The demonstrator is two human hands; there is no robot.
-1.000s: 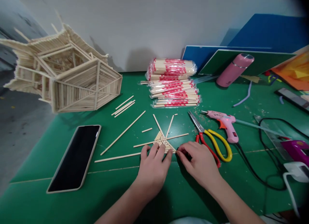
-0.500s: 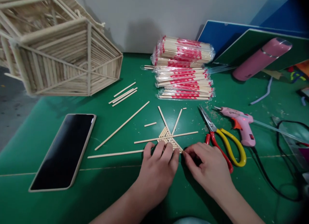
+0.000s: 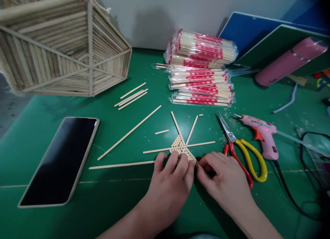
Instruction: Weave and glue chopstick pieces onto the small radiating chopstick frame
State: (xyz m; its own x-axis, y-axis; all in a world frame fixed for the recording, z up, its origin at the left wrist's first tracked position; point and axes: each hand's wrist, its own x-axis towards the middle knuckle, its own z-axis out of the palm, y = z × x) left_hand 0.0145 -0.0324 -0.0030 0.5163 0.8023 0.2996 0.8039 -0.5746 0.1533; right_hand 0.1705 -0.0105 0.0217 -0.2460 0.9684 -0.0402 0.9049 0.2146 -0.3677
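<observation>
Stick panel (image 3: 176, 141): flat on the desk (image 3: 123, 206), partly beneath the left hand (image 3: 170, 184). Left fingers: bent over the sticks; whether gripping, cannot tell. Advised: light, even pressure, rows flat and touching. Right hand (image 3: 224, 180): finger and thumb pinching the panel's near right corner. Advised: ends flush, no sideways push. Scissors (image 3: 231, 138): just beside right hand; mind the handles.

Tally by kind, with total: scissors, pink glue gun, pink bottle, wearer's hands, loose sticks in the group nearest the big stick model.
Scissors: 1
Pink glue gun: 1
Pink bottle: 1
Left hand and right hand: 2
Sticks in that group: 4
Total: 9
</observation>
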